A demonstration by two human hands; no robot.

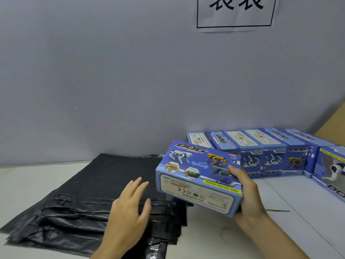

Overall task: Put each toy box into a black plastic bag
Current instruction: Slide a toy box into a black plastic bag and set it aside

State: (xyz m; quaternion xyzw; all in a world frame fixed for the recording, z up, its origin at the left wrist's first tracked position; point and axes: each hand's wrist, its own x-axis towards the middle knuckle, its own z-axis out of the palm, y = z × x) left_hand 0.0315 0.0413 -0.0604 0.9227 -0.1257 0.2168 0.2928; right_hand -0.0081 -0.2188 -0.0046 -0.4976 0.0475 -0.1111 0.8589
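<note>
A blue toy box printed with robot dogs and the word DOG is held off the desk, tilted, its white label side facing the camera. The right hand grips its right end, thumb on the printed top face and the fingers curled round the underside. To the left of those fingers and slightly lower, the left hand is spread, fingers straight and wide, holding nothing, over a stack of black plastic bags lying flat on the desk; whether the palm touches the top bag cannot be told. The held box's left end hangs above the stack's right edge. Beyond the right hand's fingers, a row of matching boxes stands against the grey wall, with another box to their right at the frame edge. A paper sign hangs on the wall above.
</note>
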